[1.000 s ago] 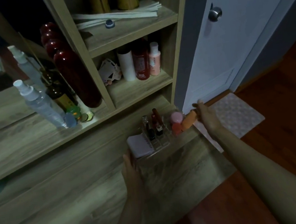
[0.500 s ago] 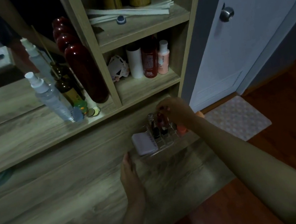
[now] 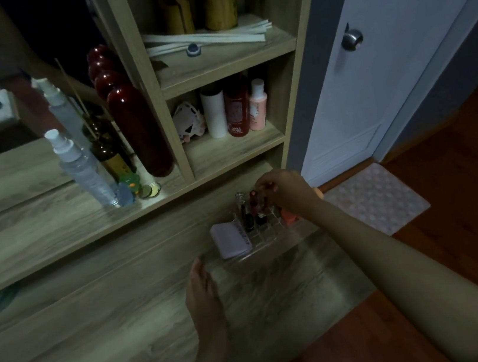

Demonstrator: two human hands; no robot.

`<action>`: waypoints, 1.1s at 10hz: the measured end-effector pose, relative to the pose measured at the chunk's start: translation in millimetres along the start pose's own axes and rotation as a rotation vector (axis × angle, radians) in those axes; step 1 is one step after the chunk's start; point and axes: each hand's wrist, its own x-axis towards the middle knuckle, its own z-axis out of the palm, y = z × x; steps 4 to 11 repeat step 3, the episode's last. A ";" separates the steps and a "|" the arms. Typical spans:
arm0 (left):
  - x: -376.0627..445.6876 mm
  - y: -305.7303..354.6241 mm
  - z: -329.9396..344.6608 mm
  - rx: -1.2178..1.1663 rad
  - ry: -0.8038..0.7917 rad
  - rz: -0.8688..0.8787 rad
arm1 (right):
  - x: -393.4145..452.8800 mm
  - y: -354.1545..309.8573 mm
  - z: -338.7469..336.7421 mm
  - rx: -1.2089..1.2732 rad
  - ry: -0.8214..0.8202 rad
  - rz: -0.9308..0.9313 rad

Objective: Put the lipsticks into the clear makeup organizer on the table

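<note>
The clear makeup organizer stands near the right end of the wooden table. Several dark and red lipsticks stand upright in its back slots, and a white pad lies in its left part. My right hand hovers over the back slots, fingertips pinched on the top of a red lipstick that stands in a slot. My left hand rests flat on the table, fingertips touching the organizer's front left corner. An orange-pink item shows beneath my right wrist.
A shelf unit behind holds a tall dark red bottle, a clear spray bottle, a reed diffuser, coins, and three small bottles. A white door and floor mat are to the right. The table edge drops off at the right.
My right hand came from the table's right edge, where it held an orange item, over the organizer's back slots and now pinches a lipstick. My left hand stayed put.
</note>
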 end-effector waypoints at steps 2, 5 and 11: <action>-0.8 10.7 -10.1 0.070 -0.011 0.023 | -1.0 -2.7 -6.5 0.022 0.014 0.054; -7.5 25.1 -17.3 0.078 0.008 0.057 | -9.7 -5.0 -10.5 0.071 0.039 0.064; -7.5 25.1 -17.3 0.078 0.008 0.057 | -9.7 -5.0 -10.5 0.071 0.039 0.064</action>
